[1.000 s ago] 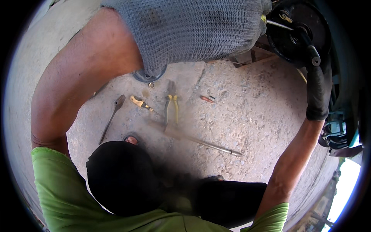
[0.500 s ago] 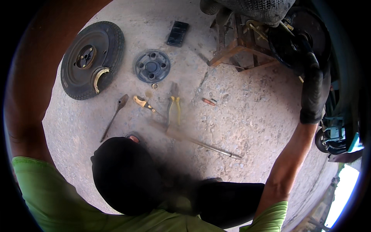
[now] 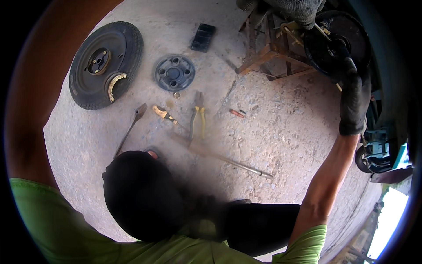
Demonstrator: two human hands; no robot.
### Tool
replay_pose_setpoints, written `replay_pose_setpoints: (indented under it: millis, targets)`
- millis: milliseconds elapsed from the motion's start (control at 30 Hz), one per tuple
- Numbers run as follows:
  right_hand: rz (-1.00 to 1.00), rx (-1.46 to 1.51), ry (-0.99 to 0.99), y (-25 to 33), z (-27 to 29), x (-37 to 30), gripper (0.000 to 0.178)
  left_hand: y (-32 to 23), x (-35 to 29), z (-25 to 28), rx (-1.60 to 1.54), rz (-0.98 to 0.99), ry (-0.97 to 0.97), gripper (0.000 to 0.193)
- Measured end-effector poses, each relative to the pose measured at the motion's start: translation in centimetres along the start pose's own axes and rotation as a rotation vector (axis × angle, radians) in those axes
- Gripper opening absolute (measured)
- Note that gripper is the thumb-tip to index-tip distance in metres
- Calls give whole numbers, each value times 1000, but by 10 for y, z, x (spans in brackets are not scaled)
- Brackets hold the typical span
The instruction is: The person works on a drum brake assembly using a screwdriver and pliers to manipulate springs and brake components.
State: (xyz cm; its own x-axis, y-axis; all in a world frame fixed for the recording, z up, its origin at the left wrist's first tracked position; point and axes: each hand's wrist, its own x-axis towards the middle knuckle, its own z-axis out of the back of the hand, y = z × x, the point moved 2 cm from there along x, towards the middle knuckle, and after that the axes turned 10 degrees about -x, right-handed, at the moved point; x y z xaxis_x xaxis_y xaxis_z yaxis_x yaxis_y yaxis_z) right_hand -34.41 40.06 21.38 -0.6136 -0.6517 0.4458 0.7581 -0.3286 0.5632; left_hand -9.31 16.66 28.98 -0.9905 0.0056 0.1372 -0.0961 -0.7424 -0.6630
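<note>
My left hand (image 3: 301, 11), in a grey knitted glove, is at the top edge. Its fingers curl down beside a brass-coloured metal strip (image 3: 323, 31); what they grip is hidden. My right hand (image 3: 354, 103) wears a dark, grimy glove and reaches up to the middle of a black round drum (image 3: 362, 37). Its fingers close around something dark at the drum's hub that I cannot make out. The drum sits beside a rusty metal stand (image 3: 266, 57), close to a blue-green machine (image 3: 378, 145).
On the concrete lie a small tyre on its rim (image 3: 125, 48), a round wheel plate (image 3: 174, 72), a black tray (image 3: 203, 37), yellow-handled pliers (image 3: 198, 116), a screwdriver (image 3: 162, 113), a flat-ended bar (image 3: 130, 127), a long metal bar (image 3: 246, 167) and a small red piece (image 3: 236, 113). My knees (image 3: 140, 198) are below.
The whole view has shifted slightly. My left hand sits a little farther up and left at the top edge. My right hand stays at the drum's hub.
</note>
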Motion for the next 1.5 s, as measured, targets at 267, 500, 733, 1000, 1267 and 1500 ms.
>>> replay_pose_setpoints:
  millis: [267, 500, 733, 1000, 1267, 1500]
  targets:
    - [37, -19, 3, -1, 2, -2, 76, 0, -1, 5, 32, -12, 16, 33]
    - [-12, 17, 35, 0, 0, -1, 76, 9, 18, 7, 83, -90, 63, 33]
    - [-16, -67, -67, -18, 2, -2, 90, 13, 39, -2, 109, -170, 79, 33]
    - [-51, 11, -18, -17, 2, -3, 85, 13, 26, -22, -110, 261, 106, 34]
    - [-28, 101, 0, -20, 3, -1, 65, 23, 17, -26, -35, -169, -15, 33]
    - [9, 86, 4, -21, 3, -3, 72, 16, 26, -17, -76, -163, 71, 30]
